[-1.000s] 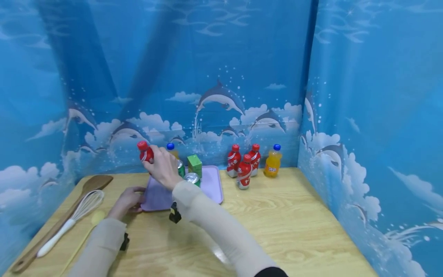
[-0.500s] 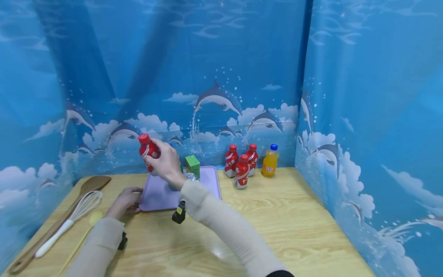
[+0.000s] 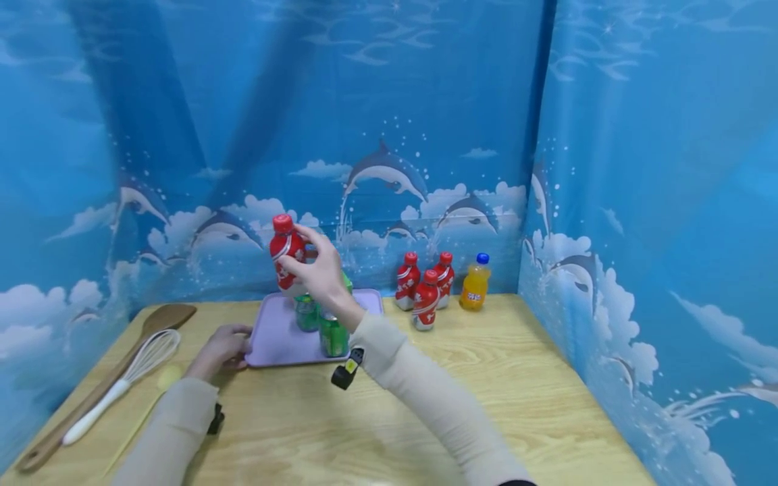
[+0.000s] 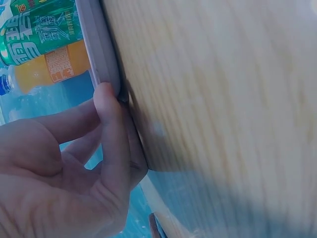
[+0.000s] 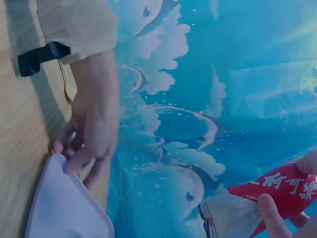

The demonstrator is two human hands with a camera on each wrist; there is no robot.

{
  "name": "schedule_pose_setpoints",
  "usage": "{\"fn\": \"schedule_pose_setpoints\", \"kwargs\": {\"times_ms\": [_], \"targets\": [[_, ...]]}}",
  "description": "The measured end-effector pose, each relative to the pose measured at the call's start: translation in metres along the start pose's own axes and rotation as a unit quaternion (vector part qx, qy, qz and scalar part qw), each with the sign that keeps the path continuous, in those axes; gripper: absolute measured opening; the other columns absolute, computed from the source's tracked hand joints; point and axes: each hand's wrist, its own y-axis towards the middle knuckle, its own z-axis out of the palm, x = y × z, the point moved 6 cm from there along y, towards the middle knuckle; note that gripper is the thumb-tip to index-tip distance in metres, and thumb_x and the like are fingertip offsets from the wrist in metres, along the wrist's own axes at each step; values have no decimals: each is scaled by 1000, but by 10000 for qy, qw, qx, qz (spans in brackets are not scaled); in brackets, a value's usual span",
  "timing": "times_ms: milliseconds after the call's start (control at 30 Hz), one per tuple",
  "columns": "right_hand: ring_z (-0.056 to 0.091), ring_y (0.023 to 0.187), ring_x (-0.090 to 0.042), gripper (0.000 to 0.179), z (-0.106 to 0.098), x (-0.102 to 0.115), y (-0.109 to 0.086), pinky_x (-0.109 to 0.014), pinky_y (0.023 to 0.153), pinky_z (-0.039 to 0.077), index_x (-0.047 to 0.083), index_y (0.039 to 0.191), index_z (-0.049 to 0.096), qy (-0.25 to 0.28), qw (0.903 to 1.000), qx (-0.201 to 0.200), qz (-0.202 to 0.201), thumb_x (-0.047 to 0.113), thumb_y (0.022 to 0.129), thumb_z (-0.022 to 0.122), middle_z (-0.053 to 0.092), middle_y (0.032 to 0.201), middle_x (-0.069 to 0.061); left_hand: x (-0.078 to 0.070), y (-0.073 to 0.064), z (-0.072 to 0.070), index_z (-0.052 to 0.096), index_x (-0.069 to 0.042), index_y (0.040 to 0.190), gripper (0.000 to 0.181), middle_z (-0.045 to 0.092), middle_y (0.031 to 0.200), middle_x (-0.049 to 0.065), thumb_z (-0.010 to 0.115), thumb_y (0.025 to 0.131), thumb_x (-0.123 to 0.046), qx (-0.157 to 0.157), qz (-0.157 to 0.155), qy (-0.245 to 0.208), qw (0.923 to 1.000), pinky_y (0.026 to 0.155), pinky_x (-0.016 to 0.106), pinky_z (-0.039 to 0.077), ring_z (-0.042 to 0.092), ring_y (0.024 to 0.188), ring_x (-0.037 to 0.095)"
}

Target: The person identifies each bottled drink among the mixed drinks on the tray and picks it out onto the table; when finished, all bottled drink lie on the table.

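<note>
My right hand [image 3: 322, 270] grips a red-and-white cola bottle [image 3: 286, 251] by its side, holding it upright in the air above the tray's back left part. In the right wrist view the bottle [image 5: 277, 198] lies across the fingers. At the tray's front left corner my left hand [image 3: 223, 349] pinches the rim of the lilac tray [image 3: 276, 347]. Its fingertips meet the rim [image 4: 101, 54] in the left wrist view. Green cans [image 3: 333, 335] stand on the tray, partly behind my right hand, and an orange soda bottle [image 4: 52, 64] shows beside a can [image 4: 42, 32] in the left wrist view.
Several drinks stand right of the tray: red cola bottles [image 3: 425, 302] and an orange soda bottle [image 3: 475, 283]. On the left lie a wooden spatula [image 3: 159, 320], a whisk [image 3: 146, 358] and a yellow spoon [image 3: 169, 376]. A blue dolphin curtain [image 3: 389, 121] encloses the table.
The cola bottle in my right hand has risen and moved right from the tray's left side, uncovering green cans below. My left hand has stayed at the tray corner.
</note>
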Motion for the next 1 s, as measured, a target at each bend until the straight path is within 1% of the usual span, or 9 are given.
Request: {"fn": "schedule_pose_setpoints", "kwargs": {"times_ms": [100, 200, 367, 433, 600, 833, 1000], "targets": [[64, 106, -14, 60, -17, 5, -2, -29, 68, 67, 24, 153, 56, -51, 9999, -77, -113, 17, 97, 76, 60, 136, -10, -1, -1, 0, 35, 12, 155, 68, 65, 88, 11, 55, 90, 9, -5, 18, -22, 10000, 60, 23, 62, 64, 67, 13], [64, 110, -20, 60, -34, 7, -5, -30, 68, 67, 24, 153, 55, -204, 9995, -137, -197, 16, 97, 76, 59, 137, -11, -2, -1, 0, 35, 11, 156, 68, 64, 89, 12, 55, 91, 9, 2, -30, 16, 10000, 60, 23, 62, 63, 67, 13], [64, 115, -28, 60, -66, 7, -10, -34, 71, 68, 24, 153, 54, -333, 9991, -183, -177, 15, 97, 74, 57, 139, -12, -1, 0, 1, 35, 11, 156, 68, 64, 91, 12, 55, 92, 8, 14, -122, 68, 9999, 62, 24, 63, 64, 69, 13], [64, 116, -30, 60, -79, 6, -13, -35, 70, 68, 24, 153, 54, -354, 9989, -261, -141, 15, 97, 74, 57, 140, -13, -2, 0, 1, 34, 11, 156, 68, 64, 92, 13, 55, 92, 8, 29, -131, 76, 9999, 62, 24, 63, 64, 70, 13], [62, 116, -32, 60, -113, 3, -22, -36, 69, 68, 24, 153, 54, -504, 9971, -554, -115, 16, 97, 74, 56, 142, -15, -3, -2, 0, 34, 10, 156, 66, 64, 95, 15, 55, 93, 7, 8, -187, 109, 9998, 63, 24, 63, 65, 72, 14], [61, 119, -31, 59, -158, -7, -40, -39, 72, 69, 28, 152, 53, -696, 9935, -900, 79, 20, 97, 73, 55, 144, -11, 0, -1, 0, 35, 9, 157, 65, 64, 102, 19, 54, 96, 5, -25, -321, 186, 9993, 66, 26, 64, 66, 74, 15], [60, 115, -31, 59, -191, -17, -53, -35, 72, 68, 23, 153, 51, -781, 9909, -1080, 184, 17, 98, 73, 55, 144, -13, 2, 2, -1, 34, 8, 158, 65, 64, 108, 21, 54, 95, 4, -19, -367, 187, 9991, 67, 26, 64, 66, 74, 16]]}}
